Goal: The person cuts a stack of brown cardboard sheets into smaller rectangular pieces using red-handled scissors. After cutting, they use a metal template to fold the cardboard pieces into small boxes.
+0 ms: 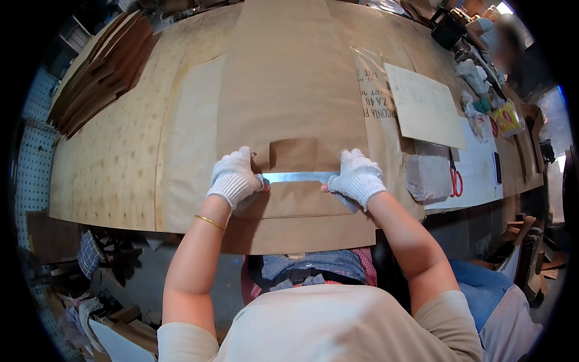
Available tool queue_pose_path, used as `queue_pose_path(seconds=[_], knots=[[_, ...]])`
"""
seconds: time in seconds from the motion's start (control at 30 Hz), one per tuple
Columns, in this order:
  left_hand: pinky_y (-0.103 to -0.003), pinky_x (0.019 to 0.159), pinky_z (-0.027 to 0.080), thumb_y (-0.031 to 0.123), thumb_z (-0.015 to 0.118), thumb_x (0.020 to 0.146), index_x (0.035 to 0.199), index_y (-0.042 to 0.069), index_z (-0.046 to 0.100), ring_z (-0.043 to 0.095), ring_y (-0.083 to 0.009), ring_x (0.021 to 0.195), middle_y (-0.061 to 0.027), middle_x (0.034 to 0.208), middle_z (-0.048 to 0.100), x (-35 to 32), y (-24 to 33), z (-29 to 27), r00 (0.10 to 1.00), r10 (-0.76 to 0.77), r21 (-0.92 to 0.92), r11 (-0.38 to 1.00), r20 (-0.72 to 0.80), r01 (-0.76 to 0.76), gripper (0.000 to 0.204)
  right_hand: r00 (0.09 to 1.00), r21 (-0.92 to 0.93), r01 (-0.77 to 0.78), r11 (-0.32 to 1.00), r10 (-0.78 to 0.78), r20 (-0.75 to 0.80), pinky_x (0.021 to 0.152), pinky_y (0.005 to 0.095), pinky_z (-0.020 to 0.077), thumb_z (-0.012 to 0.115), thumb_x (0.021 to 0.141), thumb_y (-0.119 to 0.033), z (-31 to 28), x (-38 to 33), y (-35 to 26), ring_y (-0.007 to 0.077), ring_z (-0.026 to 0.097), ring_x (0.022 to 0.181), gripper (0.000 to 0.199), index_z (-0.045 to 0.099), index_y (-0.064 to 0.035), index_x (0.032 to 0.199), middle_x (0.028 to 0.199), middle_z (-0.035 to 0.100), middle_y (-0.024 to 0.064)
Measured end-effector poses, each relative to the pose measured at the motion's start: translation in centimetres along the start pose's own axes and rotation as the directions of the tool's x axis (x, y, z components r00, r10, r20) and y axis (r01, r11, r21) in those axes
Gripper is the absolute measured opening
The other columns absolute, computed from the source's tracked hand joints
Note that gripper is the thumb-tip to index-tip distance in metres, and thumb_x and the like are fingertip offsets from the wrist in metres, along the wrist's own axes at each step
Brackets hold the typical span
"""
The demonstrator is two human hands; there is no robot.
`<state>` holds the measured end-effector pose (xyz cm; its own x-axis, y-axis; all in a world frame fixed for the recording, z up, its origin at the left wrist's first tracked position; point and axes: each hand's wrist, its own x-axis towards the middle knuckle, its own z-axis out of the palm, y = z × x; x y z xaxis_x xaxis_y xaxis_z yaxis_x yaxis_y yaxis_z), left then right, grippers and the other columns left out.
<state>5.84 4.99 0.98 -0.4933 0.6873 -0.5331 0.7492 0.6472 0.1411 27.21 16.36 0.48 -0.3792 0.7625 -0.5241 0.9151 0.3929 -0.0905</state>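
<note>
A long sheet of brown kraft paper (289, 90) runs away from me across the table, its near end hanging past the front edge. On it lies a shiny flat metal strip (295, 177), crosswise. My left hand (233, 176), in a white knitted glove, is closed on the strip's left end. At the right end, my right hand (358, 176), gloved alike, grips it too. Grey corners peek out below both hands; whether they belong to the strip I cannot tell. Just beyond the strip, a small folded brown paper flap (294, 153) stands out from the sheet.
To the right are a pale board (425, 105), a plastic-wrapped block (428, 178), red-handled scissors (456, 182) and a dark phone-like slab (497, 168). Stacked brown sheets (102, 72) lie at far left. A person (509, 42) is at the far right.
</note>
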Motion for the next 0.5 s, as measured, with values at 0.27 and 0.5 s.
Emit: queue_pose_path(seconds=[0.27,0.5], knots=[[-0.046,0.102,0.046,0.015,0.082,0.058,0.108,0.007,0.068,0.055,-0.0359,0.117,-0.0101,0.121,0.065,1.2,-5.2,6.5,0.466,0.775,0.195,0.583,-0.427,-0.789,0.052,0.454,-0.102,0.773,0.627,-0.658,-0.601,0.092,0.0447,0.0498,0.079,0.072,-0.022,9.5,2.4,3.6,0.0334,0.061,0.107,0.036,0.069,-0.0021,0.100,0.123,0.064,0.0141],[-0.058,0.119,0.027,0.033,0.083,0.059,0.129,-0.001,0.055,0.045,-0.0424,0.133,-0.0233,0.140,0.051,-2.9,-2.8,6.1,0.526,0.809,0.149,0.573,-0.264,-0.806,0.083,0.619,-0.072,0.749,0.659,-0.734,-0.280,0.120,0.0523,0.0256,0.076,0.076,-0.031,7.2,-2.2,2.7,0.0384,0.037,0.142,0.073,0.053,0.0058,0.135,0.151,0.044,0.0203]])
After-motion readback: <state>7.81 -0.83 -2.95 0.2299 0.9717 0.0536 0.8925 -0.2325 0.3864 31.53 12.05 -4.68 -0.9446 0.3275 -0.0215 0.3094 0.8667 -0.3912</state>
